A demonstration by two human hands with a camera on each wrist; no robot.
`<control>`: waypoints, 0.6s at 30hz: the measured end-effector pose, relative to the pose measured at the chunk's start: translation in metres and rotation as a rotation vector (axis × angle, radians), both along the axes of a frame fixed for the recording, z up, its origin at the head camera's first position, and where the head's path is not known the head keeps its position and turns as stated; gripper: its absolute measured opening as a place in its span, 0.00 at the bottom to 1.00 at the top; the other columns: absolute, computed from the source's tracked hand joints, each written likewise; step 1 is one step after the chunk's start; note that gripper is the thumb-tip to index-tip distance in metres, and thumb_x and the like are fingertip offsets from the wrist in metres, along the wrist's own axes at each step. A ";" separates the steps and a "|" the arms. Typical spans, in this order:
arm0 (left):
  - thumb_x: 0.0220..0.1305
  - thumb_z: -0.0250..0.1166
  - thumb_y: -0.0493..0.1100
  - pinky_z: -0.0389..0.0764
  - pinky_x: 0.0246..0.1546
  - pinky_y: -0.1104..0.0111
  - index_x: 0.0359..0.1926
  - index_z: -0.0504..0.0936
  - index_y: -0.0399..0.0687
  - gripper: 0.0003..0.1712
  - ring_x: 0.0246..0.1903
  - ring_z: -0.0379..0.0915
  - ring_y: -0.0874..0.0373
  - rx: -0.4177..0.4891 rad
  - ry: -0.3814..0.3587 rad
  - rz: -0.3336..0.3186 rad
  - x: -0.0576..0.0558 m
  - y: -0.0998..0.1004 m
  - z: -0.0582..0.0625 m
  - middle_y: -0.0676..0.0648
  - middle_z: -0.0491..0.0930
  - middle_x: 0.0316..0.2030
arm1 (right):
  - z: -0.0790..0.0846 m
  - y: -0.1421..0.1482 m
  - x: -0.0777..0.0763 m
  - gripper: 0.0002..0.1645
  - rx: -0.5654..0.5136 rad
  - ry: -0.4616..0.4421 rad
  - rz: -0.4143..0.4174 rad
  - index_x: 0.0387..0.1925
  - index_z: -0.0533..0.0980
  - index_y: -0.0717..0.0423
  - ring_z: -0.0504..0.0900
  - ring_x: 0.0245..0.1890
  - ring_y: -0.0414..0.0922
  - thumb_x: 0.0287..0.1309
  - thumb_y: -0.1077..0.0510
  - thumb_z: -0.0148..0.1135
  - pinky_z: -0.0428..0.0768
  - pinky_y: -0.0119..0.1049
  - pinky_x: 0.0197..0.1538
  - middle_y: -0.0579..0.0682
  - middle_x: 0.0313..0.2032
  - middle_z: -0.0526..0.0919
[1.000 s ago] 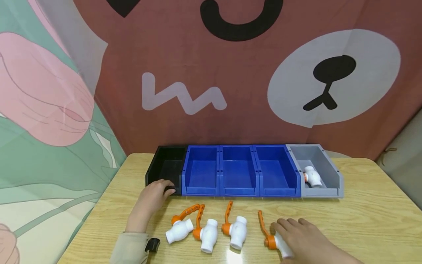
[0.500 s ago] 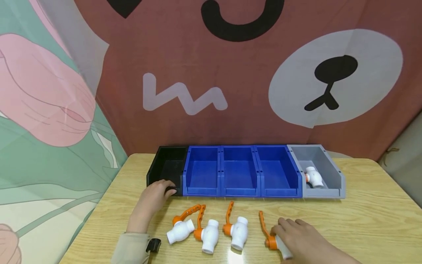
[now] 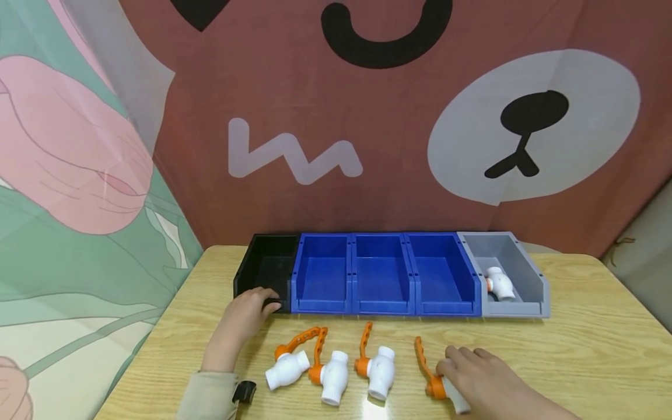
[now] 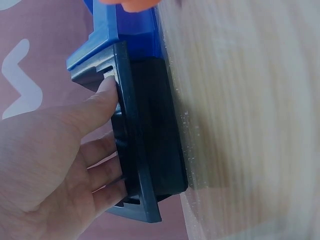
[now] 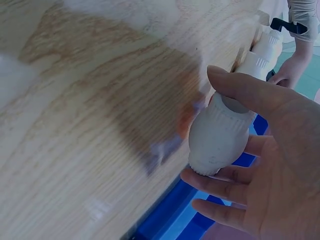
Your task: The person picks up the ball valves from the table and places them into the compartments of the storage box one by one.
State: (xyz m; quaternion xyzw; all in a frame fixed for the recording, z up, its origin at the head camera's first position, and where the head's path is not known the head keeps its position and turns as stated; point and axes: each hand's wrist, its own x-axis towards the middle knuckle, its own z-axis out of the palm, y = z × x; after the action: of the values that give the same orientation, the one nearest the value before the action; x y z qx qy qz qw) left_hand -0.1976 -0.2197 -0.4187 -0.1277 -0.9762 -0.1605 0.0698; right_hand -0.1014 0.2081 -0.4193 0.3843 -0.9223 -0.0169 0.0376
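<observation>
My left hand (image 3: 251, 315) grips the front rim of the black bin (image 3: 270, 262) at the left end of the row. In the left wrist view its thumb lies along one side of the rim and its fingers reach over the other. My right hand (image 3: 480, 376) holds a white ball valve (image 5: 220, 132) by its body, thumb at one end and fingers at the other. That valve's orange handle (image 3: 421, 354) points toward the bins in the head view. Left of it lie three more ball valves (image 3: 381, 373), (image 3: 335, 378), (image 3: 287, 370), white with orange handles.
Three blue bins (image 3: 321, 274) stand between the black bin and a grey bin (image 3: 541, 291) at the right end. Inside the grey bin lies one white valve (image 3: 500, 284). A wooden table (image 3: 593, 326) carries everything, with a printed cloth (image 3: 394, 198) hanging behind.
My right hand and the ball valve in it have shifted slightly to the right. The left hand keeps its grip on the black bin.
</observation>
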 end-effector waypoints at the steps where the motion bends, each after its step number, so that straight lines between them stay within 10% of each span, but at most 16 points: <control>1: 0.65 0.67 0.43 0.81 0.47 0.52 0.42 0.86 0.43 0.09 0.42 0.81 0.46 0.000 0.000 -0.001 0.000 0.000 0.000 0.45 0.83 0.38 | 0.001 0.000 0.000 0.37 -0.006 0.017 0.008 0.38 0.77 0.48 0.68 0.28 0.40 0.32 0.29 0.77 0.75 0.39 0.29 0.40 0.30 0.67; 18: 0.65 0.67 0.42 0.81 0.47 0.52 0.42 0.85 0.42 0.09 0.41 0.81 0.46 0.006 -0.008 -0.003 0.002 0.000 0.002 0.45 0.83 0.38 | 0.026 -0.002 -0.006 0.35 0.049 0.026 0.000 0.37 0.74 0.50 0.70 0.27 0.42 0.23 0.46 0.83 0.77 0.41 0.31 0.43 0.31 0.68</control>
State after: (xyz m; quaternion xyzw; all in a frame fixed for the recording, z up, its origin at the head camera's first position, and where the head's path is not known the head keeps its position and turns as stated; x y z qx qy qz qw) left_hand -0.1952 -0.2193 -0.4165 -0.1282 -0.9758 -0.1642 0.0663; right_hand -0.1076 0.2059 -0.3931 0.3848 -0.9211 -0.0444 0.0402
